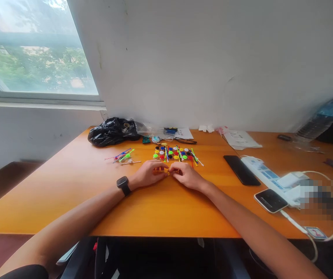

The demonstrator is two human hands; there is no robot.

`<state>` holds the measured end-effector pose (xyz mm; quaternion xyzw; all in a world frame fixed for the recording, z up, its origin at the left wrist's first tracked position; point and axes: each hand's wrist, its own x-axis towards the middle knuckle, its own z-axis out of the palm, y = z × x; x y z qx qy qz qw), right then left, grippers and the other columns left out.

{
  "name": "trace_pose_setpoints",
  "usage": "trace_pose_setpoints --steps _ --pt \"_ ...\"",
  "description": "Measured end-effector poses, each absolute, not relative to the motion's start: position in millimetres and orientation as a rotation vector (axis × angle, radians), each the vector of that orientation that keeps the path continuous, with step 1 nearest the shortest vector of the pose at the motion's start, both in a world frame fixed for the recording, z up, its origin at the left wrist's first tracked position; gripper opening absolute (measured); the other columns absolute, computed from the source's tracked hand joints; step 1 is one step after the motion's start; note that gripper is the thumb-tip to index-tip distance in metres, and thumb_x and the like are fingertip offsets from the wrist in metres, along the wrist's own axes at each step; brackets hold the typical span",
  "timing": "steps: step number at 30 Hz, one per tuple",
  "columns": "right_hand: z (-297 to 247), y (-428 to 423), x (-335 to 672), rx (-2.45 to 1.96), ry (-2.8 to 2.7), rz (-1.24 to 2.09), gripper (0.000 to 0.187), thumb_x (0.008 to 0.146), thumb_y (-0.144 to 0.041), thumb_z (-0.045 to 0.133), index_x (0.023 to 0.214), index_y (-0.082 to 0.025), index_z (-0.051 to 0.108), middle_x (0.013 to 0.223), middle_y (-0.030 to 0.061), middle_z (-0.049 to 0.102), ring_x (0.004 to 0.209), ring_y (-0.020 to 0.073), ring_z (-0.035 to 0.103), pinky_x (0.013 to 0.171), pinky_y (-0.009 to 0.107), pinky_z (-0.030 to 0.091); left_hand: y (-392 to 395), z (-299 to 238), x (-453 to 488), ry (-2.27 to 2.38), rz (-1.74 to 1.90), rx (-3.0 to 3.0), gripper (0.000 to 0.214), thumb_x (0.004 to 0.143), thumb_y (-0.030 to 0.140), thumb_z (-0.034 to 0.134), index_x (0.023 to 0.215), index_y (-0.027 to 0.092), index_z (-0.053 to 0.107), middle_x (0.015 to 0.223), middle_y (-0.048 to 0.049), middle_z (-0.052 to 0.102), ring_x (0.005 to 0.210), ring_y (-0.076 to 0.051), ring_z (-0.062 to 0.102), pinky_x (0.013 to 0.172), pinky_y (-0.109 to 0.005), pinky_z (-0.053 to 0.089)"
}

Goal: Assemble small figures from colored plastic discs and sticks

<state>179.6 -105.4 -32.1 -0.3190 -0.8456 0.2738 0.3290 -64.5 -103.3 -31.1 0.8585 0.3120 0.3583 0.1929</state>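
Note:
My left hand (pixel 150 174), below a black wristwatch (pixel 123 185), is closed in a pinch at the middle of the wooden table (pixel 154 217). Fingertip to fingertip with it, my right hand (pixel 187 175) is pinching too. Between them shows a small yellow plastic piece (pixel 168 173), mostly covered by the fingers. Just beyond the hands lie rows of round coloured caps (pixel 170 152), with thin coloured plastic sticks (pixel 197 157) among and beside them. To the left of these is a loose pile of similar sticks (pixel 124 155).
A black plastic bag (pixel 112 131) sits at the back left. Near the wall lie paper (pixel 183 133) and a dark cable (pixel 186 141). On the right are a black phone (pixel 241 170), a white power strip (pixel 268 174), a white-edged device (pixel 271 200) and white cables (pixel 294 221).

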Motion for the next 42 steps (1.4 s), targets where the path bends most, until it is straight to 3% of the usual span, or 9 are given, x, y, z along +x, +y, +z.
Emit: trace_pose_setpoints --steps 15,24,42 --pt "-27 -108 180 -0.854 -2.262 0.675 0.026 0.086 0.003 0.057 0.09 -0.019 0.07 0.088 0.0002 0.065 0.079 0.018 0.06 0.072 0.025 0.042 -101 -35 -65 0.907 0.966 2.43 0.01 0.091 0.029 0.08 0.09 0.02 0.075 0.084 -0.0001 0.072 0.072 -0.013 0.062 0.068 -0.024 0.047" --pt "-25 -109 179 -0.81 -2.252 0.634 0.024 0.085 0.002 0.055 0.088 -0.019 0.066 0.086 -0.0004 0.063 0.078 0.0173 0.058 0.071 0.025 0.041 -102 -35 -66 0.868 1.008 2.432 0.01 0.092 0.028 0.078 0.101 0.023 0.077 0.091 -0.0014 0.074 0.08 -0.015 0.067 0.075 -0.025 0.051" --pt "-42 -99 183 -0.911 -2.111 0.824 0.009 0.09 -0.017 0.062 0.089 -0.018 0.072 0.082 0.0009 0.068 0.071 0.0167 0.059 0.063 0.024 0.042 -104 -32 -64 0.899 0.954 2.476 0.012 0.096 0.032 0.072 0.099 0.022 0.078 0.09 -0.0026 0.075 0.075 -0.014 0.065 0.07 -0.025 0.05"
